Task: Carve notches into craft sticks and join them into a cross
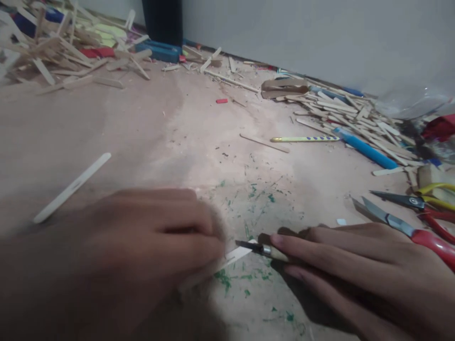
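My left hand [170, 241], smeared by motion, is closed on a wooden craft stick [239, 255]. Only the stick's far end shows past the fingers. My right hand [348, 265] grips a small carving tool [266, 249] with a pale handle, a metal collar and a dark narrow blade. The blade lies across the tip of the stick; whether it touches the wood I cannot tell. Another craft stick [73, 188], with a slot in its middle, lies flat to the left. Green marks [252, 192] cover the surface around my hands.
At right lie red-handled snips [423, 237], yellow-handled scissors [414, 201], a blue pen-like tool [368, 149] and a dotted pencil [305, 139]. Craft sticks are heaped at back right [348, 113] and back left [60, 52]. A white wall [313, 38] closes off the back.
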Tool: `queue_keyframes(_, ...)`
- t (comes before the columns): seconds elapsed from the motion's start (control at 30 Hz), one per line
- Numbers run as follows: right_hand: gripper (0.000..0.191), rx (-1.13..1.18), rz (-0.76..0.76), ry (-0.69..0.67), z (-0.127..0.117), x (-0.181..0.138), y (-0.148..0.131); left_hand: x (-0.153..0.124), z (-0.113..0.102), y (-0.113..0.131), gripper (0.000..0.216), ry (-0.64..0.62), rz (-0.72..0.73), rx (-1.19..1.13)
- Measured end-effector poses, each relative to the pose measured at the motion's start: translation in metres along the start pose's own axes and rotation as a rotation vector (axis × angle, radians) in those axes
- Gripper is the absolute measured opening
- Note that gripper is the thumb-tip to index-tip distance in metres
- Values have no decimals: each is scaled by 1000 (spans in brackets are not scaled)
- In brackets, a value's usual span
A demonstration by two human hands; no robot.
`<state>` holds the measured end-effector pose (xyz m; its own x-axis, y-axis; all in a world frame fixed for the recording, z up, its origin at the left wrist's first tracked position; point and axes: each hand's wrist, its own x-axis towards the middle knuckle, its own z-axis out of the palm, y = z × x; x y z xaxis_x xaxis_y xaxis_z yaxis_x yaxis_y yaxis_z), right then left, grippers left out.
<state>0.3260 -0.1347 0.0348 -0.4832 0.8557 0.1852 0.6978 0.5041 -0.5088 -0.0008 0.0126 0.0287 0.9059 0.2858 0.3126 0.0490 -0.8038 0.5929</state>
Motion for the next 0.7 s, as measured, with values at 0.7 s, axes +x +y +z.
queue_keyframes(0.7, 29, -67, 229, 284, 5, 1, 1, -2, 8, -9, 22, -62, 173, 247)
